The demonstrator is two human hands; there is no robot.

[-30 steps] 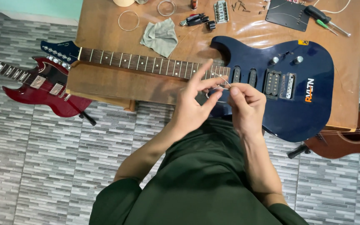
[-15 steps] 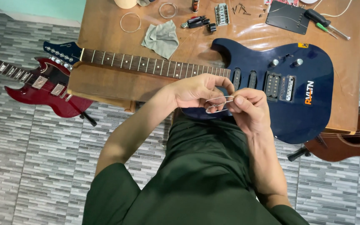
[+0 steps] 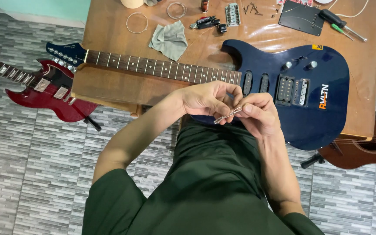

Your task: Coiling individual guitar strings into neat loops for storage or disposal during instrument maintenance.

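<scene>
Head view: metal strip (image 3: pixel 228 115) between hands (image 3: pixel 233 106)

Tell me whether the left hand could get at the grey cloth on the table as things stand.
Probably yes, once it lets go. The left hand and right hand both pinch a small coiled wire. The grey cloth lies uncovered beyond the blue guitar's neck, with nothing standing between.

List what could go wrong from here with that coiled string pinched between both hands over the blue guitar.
1. The coiled string is thin and springy, pinched only by the fingertips of the left hand and right hand; it could slip from either grip, spring open and scratch the blue guitar beneath.
2. The guitar's body overhangs the edge of the wooden table; a nudge might shift it.
3. The small screws lie loose and could scatter.
</scene>
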